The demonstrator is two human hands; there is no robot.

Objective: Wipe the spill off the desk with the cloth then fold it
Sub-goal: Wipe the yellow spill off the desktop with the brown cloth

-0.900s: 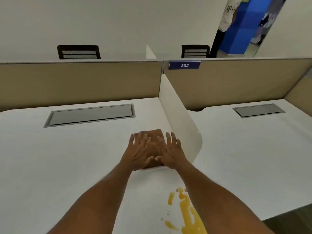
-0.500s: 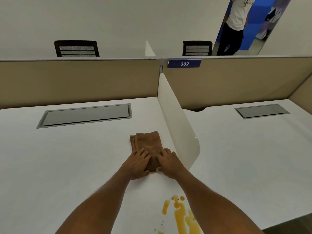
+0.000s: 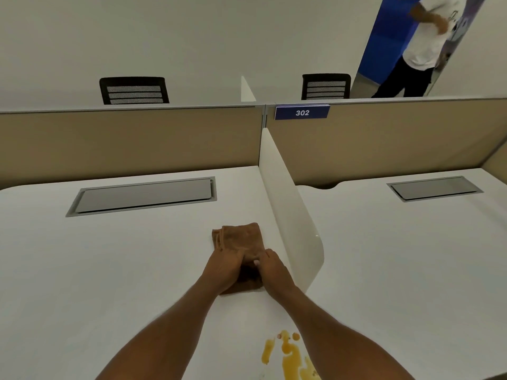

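Both hands rest on the near end of the folded brown terry cloth (image 3: 241, 242): the left hand (image 3: 226, 267) and right hand (image 3: 274, 270) have fingers curled onto it, gripping or pressing. The cloth's long axis runs away from the person, just beside the white curved divider panel (image 3: 290, 215). The orange-yellow liquid spill (image 3: 290, 357) lies on the white surface (image 3: 109, 270) nearer the person than the cloth, closer to the right forearm, so the cloth likely needs to be pulled back toward it.

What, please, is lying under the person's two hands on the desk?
The brown cloth lies under the left hand and right hand, flat on the white desk. Its near half is mostly covered, so any folds there cannot be seen.
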